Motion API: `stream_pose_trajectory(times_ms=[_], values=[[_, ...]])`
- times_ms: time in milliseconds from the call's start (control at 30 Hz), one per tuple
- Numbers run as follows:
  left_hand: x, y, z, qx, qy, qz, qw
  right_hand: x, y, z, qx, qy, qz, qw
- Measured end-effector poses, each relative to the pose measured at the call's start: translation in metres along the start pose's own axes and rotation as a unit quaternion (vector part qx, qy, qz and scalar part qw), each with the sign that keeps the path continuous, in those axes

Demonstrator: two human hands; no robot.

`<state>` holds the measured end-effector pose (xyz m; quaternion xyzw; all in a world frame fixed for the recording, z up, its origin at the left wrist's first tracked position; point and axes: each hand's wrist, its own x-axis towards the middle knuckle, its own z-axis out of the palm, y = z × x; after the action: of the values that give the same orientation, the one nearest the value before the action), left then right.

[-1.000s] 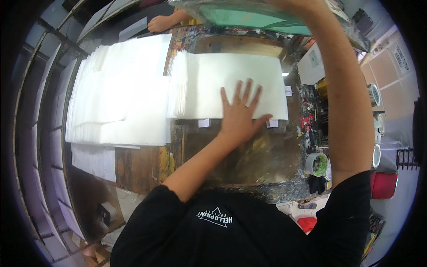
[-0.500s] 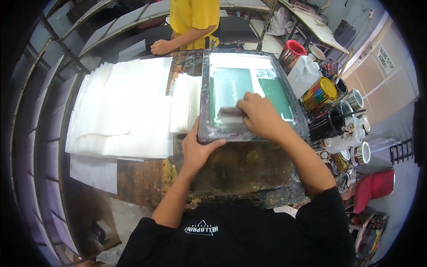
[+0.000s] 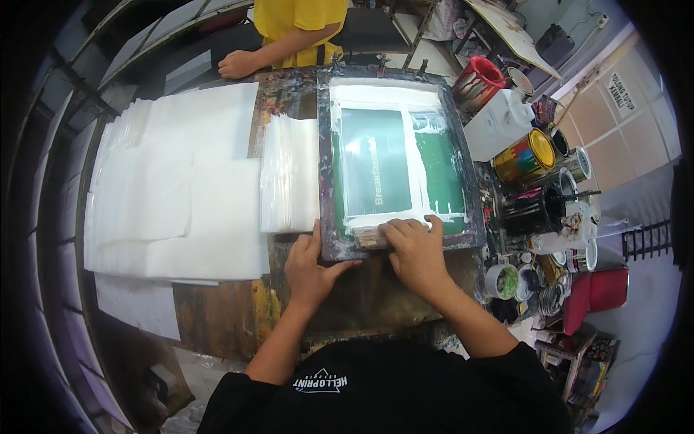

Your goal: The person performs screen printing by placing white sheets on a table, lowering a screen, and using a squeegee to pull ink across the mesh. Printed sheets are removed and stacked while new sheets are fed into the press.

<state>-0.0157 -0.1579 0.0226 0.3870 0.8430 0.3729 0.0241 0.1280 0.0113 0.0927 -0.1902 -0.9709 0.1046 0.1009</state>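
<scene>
A silk-screen frame with dark, ink-stained edges lies on the worktable, its mesh green and its stencil area pale with light lettering. White ink runs along the borders of the stencil. At the frame's near edge, my right hand is closed on a squeegee, whose blade side is hidden. My left hand rests against the near left corner, thumb and fingers spread along its two sides. Just left of the frame stands a stack of clear-looking plastic sheets.
Large white sheets are piled on the left of the stained table. Paint cans, a white jug and a red bucket crowd the right side. A person in yellow stands across the table.
My right hand has drawn the squeegee toward me, from the lower stencil area to the frame's near edge. My left hand stays at the corner. The view has shifted.
</scene>
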Motion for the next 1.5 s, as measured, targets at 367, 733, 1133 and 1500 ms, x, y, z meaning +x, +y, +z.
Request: stream_pose_trajectory(times_ms=[367, 733, 1133, 1500], values=[[0.003, 0.002, -0.004, -0.038, -0.002, 0.011, 0.999, 0.189, 0.091, 0.033, -0.069, 0.048, 0.004, 0.996], [0.001, 0.002, -0.003, -0.109, -0.003, 0.018, 0.994, 0.298, 0.135, 0.013, -0.068, 0.011, -0.028, 0.997], [-0.002, 0.007, -0.005, -0.113, 0.011, 0.026, 0.993, 0.152, 0.076, 0.012, -0.075, 0.040, -0.054, 0.995], [0.035, 0.063, -0.019, -0.417, 0.126, 0.009, 0.900, 0.044, -0.010, -0.091, -0.072, 0.173, -0.097, 0.978]])
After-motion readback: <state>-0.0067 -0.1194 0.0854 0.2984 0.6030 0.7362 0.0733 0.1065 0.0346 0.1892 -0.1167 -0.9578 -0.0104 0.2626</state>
